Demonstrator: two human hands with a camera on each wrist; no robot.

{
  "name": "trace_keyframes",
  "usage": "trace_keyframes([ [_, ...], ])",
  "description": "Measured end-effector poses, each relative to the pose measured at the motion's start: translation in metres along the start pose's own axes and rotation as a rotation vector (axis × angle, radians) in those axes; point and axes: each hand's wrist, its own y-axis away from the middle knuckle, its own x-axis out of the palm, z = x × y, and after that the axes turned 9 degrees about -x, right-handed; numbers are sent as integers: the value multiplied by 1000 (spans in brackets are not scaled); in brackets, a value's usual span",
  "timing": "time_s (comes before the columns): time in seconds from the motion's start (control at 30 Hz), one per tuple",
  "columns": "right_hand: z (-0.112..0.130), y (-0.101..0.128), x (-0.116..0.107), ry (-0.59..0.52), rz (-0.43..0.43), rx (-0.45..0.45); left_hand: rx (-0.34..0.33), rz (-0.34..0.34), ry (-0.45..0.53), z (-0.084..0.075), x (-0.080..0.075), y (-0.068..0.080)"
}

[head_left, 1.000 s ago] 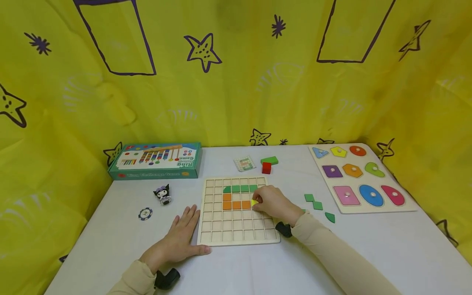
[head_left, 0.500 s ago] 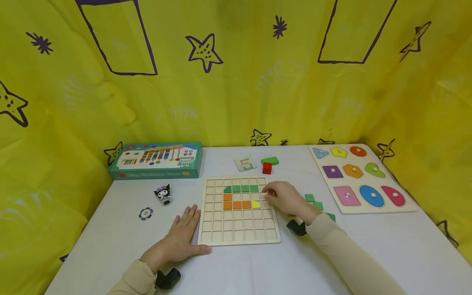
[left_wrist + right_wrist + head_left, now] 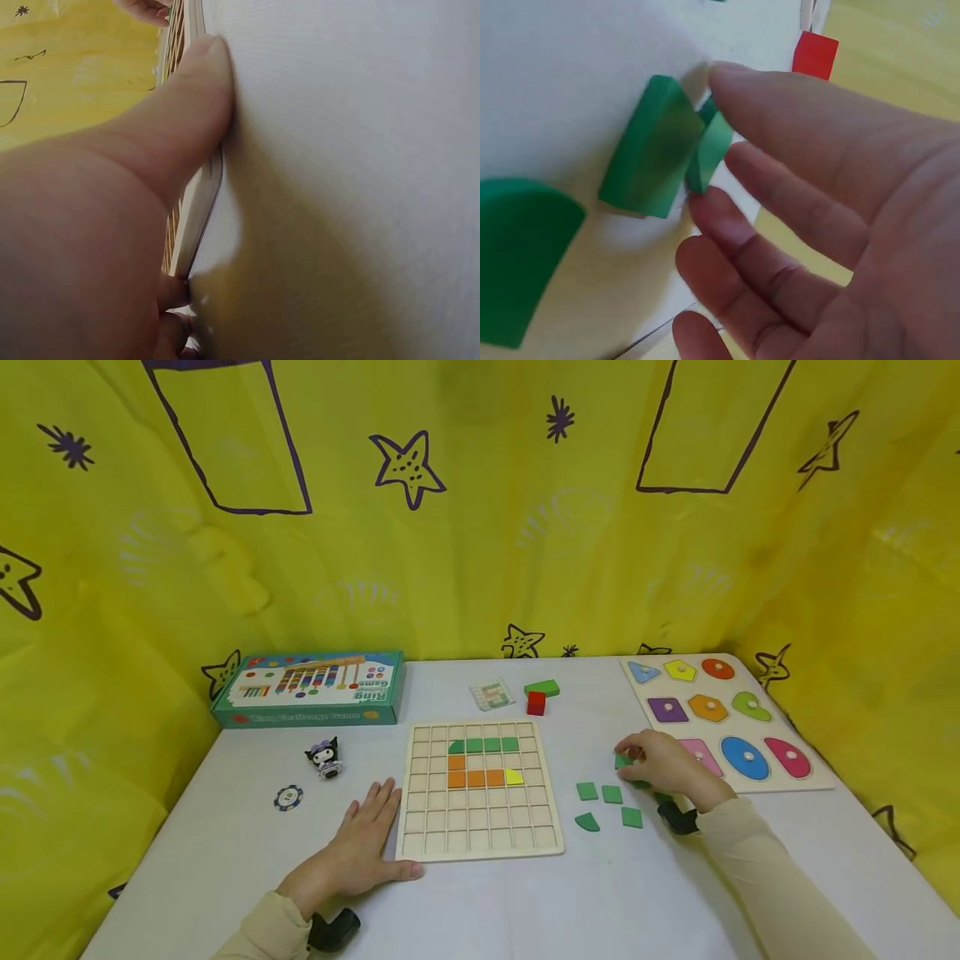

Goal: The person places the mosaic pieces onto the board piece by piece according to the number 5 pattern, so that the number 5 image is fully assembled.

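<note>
In the head view my left hand (image 3: pixel 352 847) lies flat with fingers spread, on the white table against the left edge of a wooden grid board (image 3: pixel 480 843). The left wrist view shows its thumb (image 3: pixel 199 90) along the board's edge. Green tiles (image 3: pixel 491 745), orange tiles (image 3: pixel 476 778) and a yellow tile (image 3: pixel 513 777) sit in the grid. To the board's right, my right hand (image 3: pixel 663 764) pinches a green square tile (image 3: pixel 712 146) by its edges, low over the table. Beside that is another green tile (image 3: pixel 649 150), with a round-edged green tile (image 3: pixel 521 255) nearer the camera.
Several loose green tiles (image 3: pixel 611 794) lie right of the board. Behind it are a pattern card (image 3: pixel 492 695), a red cube (image 3: pixel 536 703) and a green block (image 3: pixel 542 687). A shape puzzle (image 3: pixel 720 743) stands right; a game box (image 3: pixel 311 689), small figurine (image 3: pixel 326 758) and chip (image 3: pixel 288 797) lie left.
My right hand has let go of the yellow tile in the grid and moved right to the loose green tiles, where it grips one. The left hand stays in place.
</note>
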Motion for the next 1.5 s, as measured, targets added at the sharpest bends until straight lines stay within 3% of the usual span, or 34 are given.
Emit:
trace_keyframes([
  [0.33, 7, -5, 9, 147, -36, 51, 3, 0, 9, -1, 1, 3],
  [0.57, 42, -12, 22, 15, -110, -83, 18, -16, 8, 1, -2, 3],
  [0.77, 82, -21, 44, -17, -78, -207, 12, -21, -2, 2, -3, 2],
  [1.0, 110, -31, 69, 51, 1, -273, 9, -9, 2, -1, -2, 2],
  [1.2, 117, -34, 83, 130, -26, -233, 8, 0, 6, -3, 0, 1],
  [1.5, 120, -34, 89, 270, -67, -346, -4, -12, -17, 2, 2, -1],
])
